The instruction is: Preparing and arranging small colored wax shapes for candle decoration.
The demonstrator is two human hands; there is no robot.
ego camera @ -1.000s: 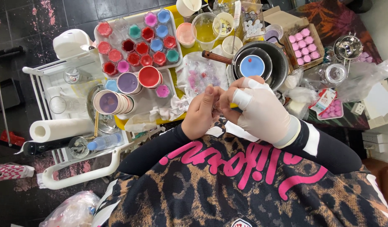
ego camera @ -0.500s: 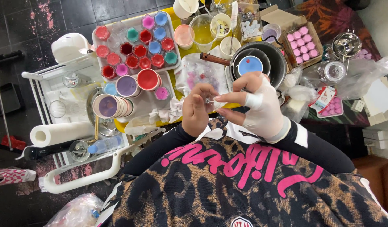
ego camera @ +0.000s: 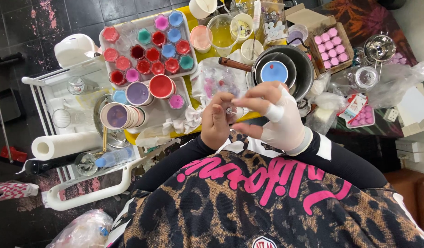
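Observation:
My left hand is bare and curled into a loose fist, just above my chest. It holds a small pale metal-looking piece at its fingertips. My right hand wears a white glove with tape round one finger. Its thumb and forefinger pinch the same small piece from the right, with the other fingers spread. Both hands hover over the front edge of a yellow table. Exactly what the piece is stays too small to tell.
Behind the hands are a dark pan with a blue disc in it, a tray of small red, pink, teal and purple filled cups, a box of pink pieces and clear cups. A white trolley with a paper roll stands at the left.
Both hands were pressed together a second ago. They have drawn slightly apart, and the gloved fingers now pinch the small piece held by the bare hand.

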